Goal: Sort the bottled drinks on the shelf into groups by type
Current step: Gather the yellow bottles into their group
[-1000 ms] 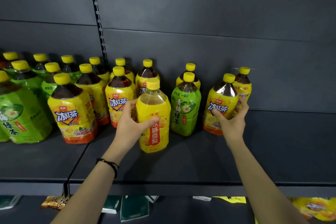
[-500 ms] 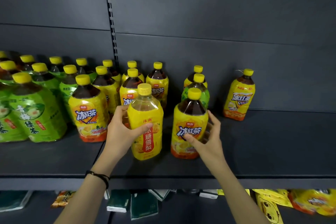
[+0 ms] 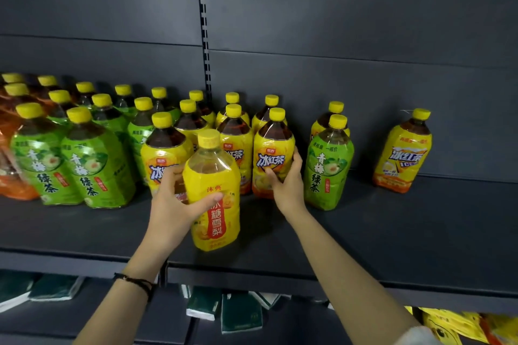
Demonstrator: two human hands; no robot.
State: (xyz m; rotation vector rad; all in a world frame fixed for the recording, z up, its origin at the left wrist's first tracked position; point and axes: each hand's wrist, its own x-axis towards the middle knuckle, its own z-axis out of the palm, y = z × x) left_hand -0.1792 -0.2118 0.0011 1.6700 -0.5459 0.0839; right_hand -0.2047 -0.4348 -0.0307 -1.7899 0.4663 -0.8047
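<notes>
Bottled drinks stand on the shelf [image 3: 392, 232]. Left hand [image 3: 173, 204] fingers wrap one pear drink [image 3: 215, 173] at the front; right hand [image 3: 286, 185] fingers grip one iced tea bottle [image 3: 273, 157]. One green tea bottle [image 3: 328, 165] stands just right, one lone iced tea [image 3: 402, 154] well apart.

pear bottle [image 3: 214, 193] before tea bottles [image 3: 273, 154] | lone bottle [image 3: 402, 152] far right on shelf [image 3: 392, 232]

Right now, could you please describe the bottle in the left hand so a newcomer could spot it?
On the dark shelf, find the yellow-labelled iced tea bottles near the middle. Just in front, the left hand grips the pear drink bottle. Unlike those dark teas, its liquid is clear and its label bears a red vertical band.
</notes>
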